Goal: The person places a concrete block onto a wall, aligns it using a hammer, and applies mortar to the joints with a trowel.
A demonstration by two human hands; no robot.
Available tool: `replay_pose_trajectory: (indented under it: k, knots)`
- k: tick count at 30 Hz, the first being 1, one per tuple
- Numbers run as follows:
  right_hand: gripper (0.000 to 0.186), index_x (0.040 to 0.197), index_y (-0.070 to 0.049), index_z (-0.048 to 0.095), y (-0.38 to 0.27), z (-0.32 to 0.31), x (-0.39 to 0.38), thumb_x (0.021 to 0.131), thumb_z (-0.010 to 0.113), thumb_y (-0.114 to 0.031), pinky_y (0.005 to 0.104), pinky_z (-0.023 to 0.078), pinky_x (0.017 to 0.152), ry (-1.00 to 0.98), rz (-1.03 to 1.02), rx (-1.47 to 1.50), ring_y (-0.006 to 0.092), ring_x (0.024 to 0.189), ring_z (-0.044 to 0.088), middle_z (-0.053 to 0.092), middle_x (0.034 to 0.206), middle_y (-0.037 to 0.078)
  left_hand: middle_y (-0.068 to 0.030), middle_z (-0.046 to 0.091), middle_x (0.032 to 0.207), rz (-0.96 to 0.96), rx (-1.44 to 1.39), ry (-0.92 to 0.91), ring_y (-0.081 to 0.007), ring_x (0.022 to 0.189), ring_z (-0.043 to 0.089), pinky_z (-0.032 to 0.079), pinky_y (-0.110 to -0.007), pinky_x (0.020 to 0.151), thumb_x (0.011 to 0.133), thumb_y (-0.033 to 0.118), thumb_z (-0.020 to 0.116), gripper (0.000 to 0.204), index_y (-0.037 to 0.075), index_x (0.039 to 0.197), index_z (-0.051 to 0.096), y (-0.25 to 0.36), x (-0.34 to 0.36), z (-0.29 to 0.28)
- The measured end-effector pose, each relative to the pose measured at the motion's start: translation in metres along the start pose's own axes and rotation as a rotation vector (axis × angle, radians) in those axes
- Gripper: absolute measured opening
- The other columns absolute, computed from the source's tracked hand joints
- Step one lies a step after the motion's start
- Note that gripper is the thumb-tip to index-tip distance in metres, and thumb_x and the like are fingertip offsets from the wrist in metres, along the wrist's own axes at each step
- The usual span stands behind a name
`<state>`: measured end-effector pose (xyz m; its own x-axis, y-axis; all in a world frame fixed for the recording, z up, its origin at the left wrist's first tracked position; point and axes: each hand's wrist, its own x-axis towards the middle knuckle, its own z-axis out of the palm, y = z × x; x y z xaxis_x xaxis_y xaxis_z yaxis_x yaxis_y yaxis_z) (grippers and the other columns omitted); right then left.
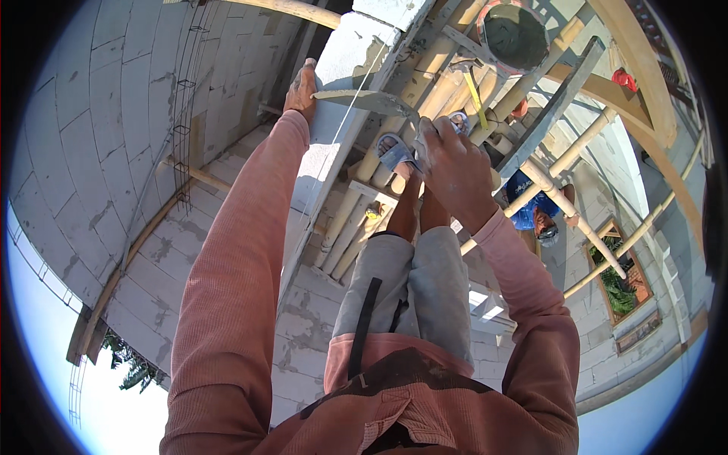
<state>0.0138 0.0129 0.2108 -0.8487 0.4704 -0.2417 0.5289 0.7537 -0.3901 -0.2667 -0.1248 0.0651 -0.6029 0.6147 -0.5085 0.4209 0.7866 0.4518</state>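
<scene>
My right hand (455, 167) is closed firmly around the handle of the trowel (368, 101), my fingers wrapped so far over it that most of the handle is hidden. The blade points left across the block (315, 161), its tip just beside my left hand (302, 92). I cannot tell whether the blade touches the block or hangs a little above it.

My left hand lies against the block's left edge, high up along it; how far those fingers are bent around the side I cannot tell.

The block is pale and stands in front of me, running away from me and slightly to the right. A thin string (336, 144) runs lengthwise over it and crosses the blade in my view.

Beyond my right hand stands a bucket (482, 32) with grey mortar (517, 39) in it. A yellow strip (476, 97) lies between the bucket and my sandals (393, 152), near my feet. A grey beam (557, 102) slants off to the right of them. Lower down on that side, behind the poles (572, 212), is a co-worker (522, 196) in a blue shirt and a cap. To my left rises a grey wall (83, 136) with a rebar frame (184, 98) beside it.
</scene>
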Motion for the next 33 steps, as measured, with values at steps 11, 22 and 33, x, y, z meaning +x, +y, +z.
replay_pose_trajectory:
  k: [11,22,33]
  knots:
    - [0.049,0.126,-0.008,0.058,0.027,-0.034,0.049,0.08,0.071,-0.019,0.039,0.056,0.066,0.005,-0.048,-0.221,0.0312,0.084,0.069,0.056,0.121,0.009,-0.0152,0.047,0.149,-0.282,-0.509,0.007,-0.0315,0.141,0.038,0.022,-0.037,0.118,0.096,0.068,0.018,0.084,0.008,0.15,0.038,-0.012,0.011,0.012]
    - [0.053,0.102,0.005,0.066,0.059,-0.045,0.103,0.095,0.059,-0.047,0.0419,0.053,0.072,-0.375,0.268,0.653,0.0397,0.078,0.068,0.067,0.079,0.024,-0.0168,0.04,0.152,-0.333,-0.326,0.012,-0.0359,0.143,0.033,0.023,-0.041,0.12,0.097,0.065,0.011,0.08,0.011,0.149,0.04,0.015,0.0,-0.002]
    - [0.034,0.101,0.001,0.059,0.026,0.003,0.03,0.1,0.049,-0.031,0.0502,0.053,0.072,-0.198,-0.114,0.096,0.0435,0.087,0.064,0.064,0.093,0.026,-0.0193,0.042,0.15,-0.328,-0.311,0.007,-0.0373,0.141,0.035,0.025,-0.042,0.119,0.097,0.067,0.012,0.083,0.01,0.149,0.041,0.012,0.0,-0.002]
